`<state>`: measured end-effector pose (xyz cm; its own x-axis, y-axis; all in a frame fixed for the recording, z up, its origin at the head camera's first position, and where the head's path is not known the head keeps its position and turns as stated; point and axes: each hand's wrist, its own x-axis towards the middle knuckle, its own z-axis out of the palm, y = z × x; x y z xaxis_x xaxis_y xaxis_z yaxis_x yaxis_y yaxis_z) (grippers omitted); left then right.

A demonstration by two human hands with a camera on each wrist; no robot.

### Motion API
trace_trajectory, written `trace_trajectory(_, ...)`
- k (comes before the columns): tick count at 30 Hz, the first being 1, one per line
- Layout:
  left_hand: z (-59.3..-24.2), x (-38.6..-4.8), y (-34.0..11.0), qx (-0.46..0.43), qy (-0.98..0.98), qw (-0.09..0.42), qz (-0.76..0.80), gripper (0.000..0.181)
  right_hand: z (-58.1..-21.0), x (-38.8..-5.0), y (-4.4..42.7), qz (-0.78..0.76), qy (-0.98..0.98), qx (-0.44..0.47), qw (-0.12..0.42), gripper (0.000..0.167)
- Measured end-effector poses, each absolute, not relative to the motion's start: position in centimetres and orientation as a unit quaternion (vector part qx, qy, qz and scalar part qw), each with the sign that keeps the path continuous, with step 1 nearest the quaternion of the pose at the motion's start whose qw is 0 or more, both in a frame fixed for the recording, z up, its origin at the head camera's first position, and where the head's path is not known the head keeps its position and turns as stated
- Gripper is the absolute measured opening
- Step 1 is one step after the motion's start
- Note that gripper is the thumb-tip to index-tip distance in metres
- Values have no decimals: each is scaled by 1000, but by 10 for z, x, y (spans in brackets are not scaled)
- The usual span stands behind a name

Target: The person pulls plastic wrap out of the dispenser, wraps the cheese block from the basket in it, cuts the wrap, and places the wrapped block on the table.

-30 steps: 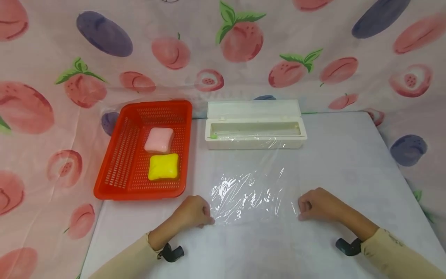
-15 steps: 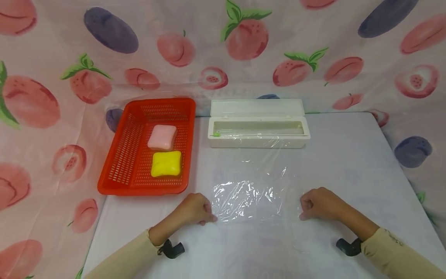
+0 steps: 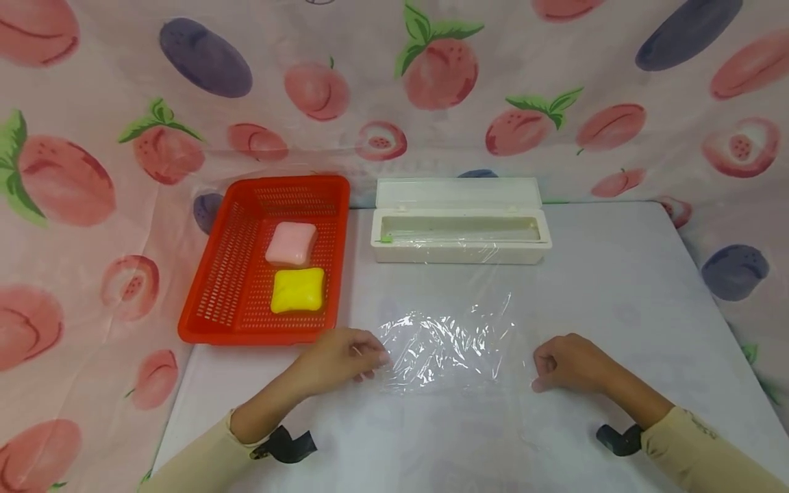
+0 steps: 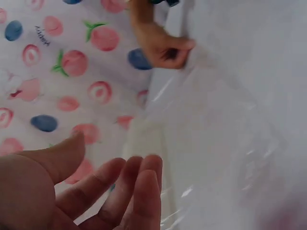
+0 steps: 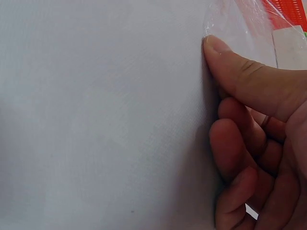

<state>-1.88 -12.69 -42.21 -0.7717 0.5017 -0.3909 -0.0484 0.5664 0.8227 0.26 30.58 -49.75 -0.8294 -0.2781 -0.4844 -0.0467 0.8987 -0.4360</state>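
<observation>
A sheet of clear cling film point(image 3: 440, 349) stretches over the white tabletop from a white cling film dispenser point(image 3: 462, 254) with its lid up. My right hand point(image 3: 572, 364) pinches the film's near right corner between thumb and curled fingers, as the right wrist view also shows at the thumb point(image 5: 235, 67). At the sheet's left edge is my left hand point(image 3: 337, 357). Its thumb and fingers point(image 4: 146, 196) stand apart in the left wrist view, with nothing held between them.
Left of the dispenser stands a red perforated basket point(image 3: 192, 327). It holds a pink rounded block point(image 3: 291, 244) and a yellow rounded block point(image 3: 298, 290). Behind the white table point(image 3: 622, 274) hangs a fruit-patterned cloth point(image 3: 259, 61).
My left hand has let go of the film's near left corner and moved slightly up and away, its fingers loosening. The right hand keeps its pinch. The head view has shifted slightly.
</observation>
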Motion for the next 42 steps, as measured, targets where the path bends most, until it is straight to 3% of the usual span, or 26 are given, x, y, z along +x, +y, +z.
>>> trace_trajectory(10,-360,-67,-187,64,864,245,435,47,-500,3,308,-210,930,-88,288,33)
trace_trajectory(22,-372,-117,-253,-8,893,265,364,81,-501,4,309,-215,929,-81,289,32)
trace_trajectory(31,-389,-143,-276,-30,910,288,296,77,-501,4,311,-218,929,-78,288,32)
trace_trajectory(42,-410,-161,-284,-36,880,375,289,58,-497,2,308,-222,928,-83,286,32)
